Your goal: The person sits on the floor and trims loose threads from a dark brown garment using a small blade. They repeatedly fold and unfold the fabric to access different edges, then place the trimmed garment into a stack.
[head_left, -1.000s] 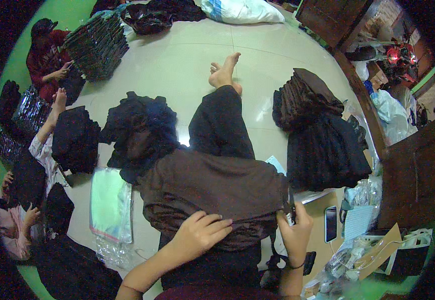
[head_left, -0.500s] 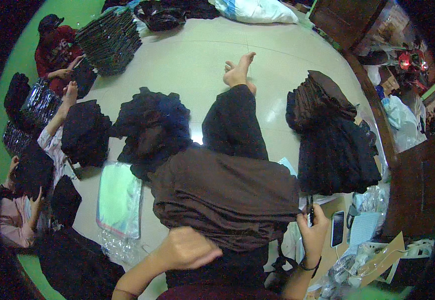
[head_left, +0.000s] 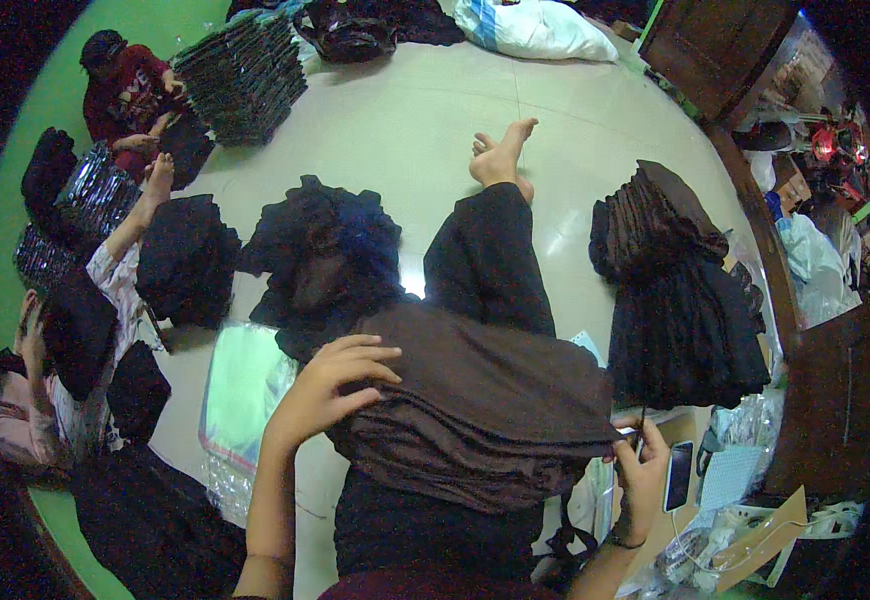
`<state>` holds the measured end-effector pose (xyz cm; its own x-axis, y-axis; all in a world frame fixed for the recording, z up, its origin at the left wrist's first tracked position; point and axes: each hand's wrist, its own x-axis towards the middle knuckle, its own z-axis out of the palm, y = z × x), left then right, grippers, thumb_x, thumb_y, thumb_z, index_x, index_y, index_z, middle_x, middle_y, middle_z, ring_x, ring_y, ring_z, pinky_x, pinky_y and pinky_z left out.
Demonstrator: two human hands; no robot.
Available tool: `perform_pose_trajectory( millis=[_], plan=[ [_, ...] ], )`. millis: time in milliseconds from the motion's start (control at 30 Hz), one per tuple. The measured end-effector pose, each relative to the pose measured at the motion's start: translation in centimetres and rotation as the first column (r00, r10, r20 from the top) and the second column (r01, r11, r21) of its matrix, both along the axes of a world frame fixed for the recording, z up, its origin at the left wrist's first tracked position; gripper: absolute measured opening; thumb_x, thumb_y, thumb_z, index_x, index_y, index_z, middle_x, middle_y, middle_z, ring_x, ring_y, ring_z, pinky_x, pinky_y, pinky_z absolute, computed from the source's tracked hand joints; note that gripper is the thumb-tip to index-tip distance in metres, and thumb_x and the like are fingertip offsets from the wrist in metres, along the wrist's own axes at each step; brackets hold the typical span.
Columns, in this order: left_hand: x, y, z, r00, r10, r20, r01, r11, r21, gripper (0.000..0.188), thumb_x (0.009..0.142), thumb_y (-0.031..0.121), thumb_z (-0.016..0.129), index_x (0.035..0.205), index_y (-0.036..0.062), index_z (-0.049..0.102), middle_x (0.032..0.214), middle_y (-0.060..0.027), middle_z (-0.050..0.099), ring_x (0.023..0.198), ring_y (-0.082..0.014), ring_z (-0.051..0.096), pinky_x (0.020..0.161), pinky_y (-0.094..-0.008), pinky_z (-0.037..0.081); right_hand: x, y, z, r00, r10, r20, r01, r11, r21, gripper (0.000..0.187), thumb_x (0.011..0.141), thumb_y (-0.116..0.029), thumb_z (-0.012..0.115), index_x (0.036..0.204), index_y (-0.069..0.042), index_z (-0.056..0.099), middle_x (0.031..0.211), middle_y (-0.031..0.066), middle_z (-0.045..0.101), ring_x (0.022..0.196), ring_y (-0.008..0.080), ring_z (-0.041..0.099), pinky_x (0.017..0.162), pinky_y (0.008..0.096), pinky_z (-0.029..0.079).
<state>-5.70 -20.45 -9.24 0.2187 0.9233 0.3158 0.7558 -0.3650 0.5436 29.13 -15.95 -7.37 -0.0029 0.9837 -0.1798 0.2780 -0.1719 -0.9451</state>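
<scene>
A thick pile of folded brown cloth (head_left: 495, 390) lies across my lap. Over its left edge is my left hand (head_left: 340, 390), fingers spread and nothing held; whether they touch the fabric is hard to tell. At the pile's right corner my right hand (head_left: 641, 480) is closed on a slim dark tool (head_left: 641, 428) that points upward. Its fingertips are right beside the cloth's corner, and the tool's exact kind is too small to make out. My outstretched leg in black trousers (head_left: 485, 260) shows beyond the pile.
Dark garment stacks lie to the left (head_left: 330, 250) and right (head_left: 685, 330). A clear plastic packet (head_left: 245, 390) is on the floor at left. Beside my right hand are a phone (head_left: 679, 475) and cardboard (head_left: 760, 540). Two other people sit along the left, one holding dark cloth.
My left hand has moved up and left onto the pile's left side, its curled fingers now spread. The right hand stays at the pile's corner with the tool. The whole view has shifted slightly.
</scene>
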Motion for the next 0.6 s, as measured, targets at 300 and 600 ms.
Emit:
perform_pose_trajectory(
  millis=[300,600],
  plan=[
    [0.7,1.6,-3.2,0.634,0.514,0.578,-0.111,0.8,-0.59,0.021,0.081,0.014,0.056,0.098,0.0008,0.055,0.083,-0.0005,0.056,0.077,-0.0055,0.051,0.069,-0.0187,0.04,-0.2,4.0,-3.6,0.936,-0.096,-0.339,0.016,0.973,-0.229,0.019,0.08,-0.021,0.058,0.091,-0.006,0.05,0.064,0.0011,0.054,0.036,0.0027,0.031,0.038,0.0168,0.026],
    [0.1,2.1,-3.1,0.592,0.507,0.626,-0.109,0.82,-0.562,0.029,0.074,0.007,0.063,0.1,0.0022,0.051,0.083,-0.0033,0.057,0.072,-0.0071,0.052,0.065,-0.0202,0.042,-1.2,5.5,-3.4,0.991,0.052,-0.12,-0.059,0.997,-0.055,0.022,0.077,-0.017,0.062,0.09,-0.004,0.051,0.078,-0.0008,0.052,0.067,0.0063,0.048,0.058,0.0186,0.039]
  ],
)
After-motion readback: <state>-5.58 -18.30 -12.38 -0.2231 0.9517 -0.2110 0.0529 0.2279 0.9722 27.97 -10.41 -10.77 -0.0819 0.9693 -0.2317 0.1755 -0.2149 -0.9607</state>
